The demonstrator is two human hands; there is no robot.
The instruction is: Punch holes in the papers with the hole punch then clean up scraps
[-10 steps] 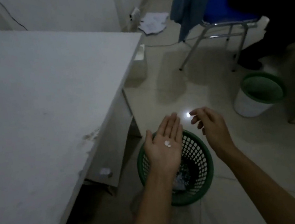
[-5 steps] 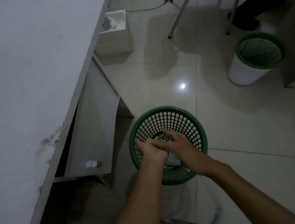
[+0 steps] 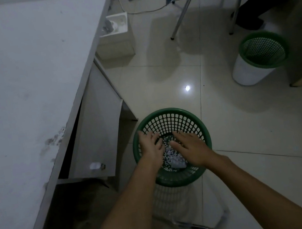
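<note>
Over at 9 o'clock there's the big white table, nothing on the part we can see, so the hole punch and papers aren't in view. Moving right, down near 6 o'clock sits the green basket on the floor, tucked just beside the table's corner, handy for tipping waste off the edge, we'd guess. Our left hand hangs over its left rim, fingers spread apart, palm down, holding nothing. Next to it our right hand hovers over the opening, also flat and spread, no grip on anything. Both sit low over the mouth so whatever drops lands inside. Between them we can see the paper scraps, a pale speckled pile on the basket's bottom. Looks like the cleanup is pretty much wrapped. Way off at 2 o'clock there's a second green bin, well apart.
</note>
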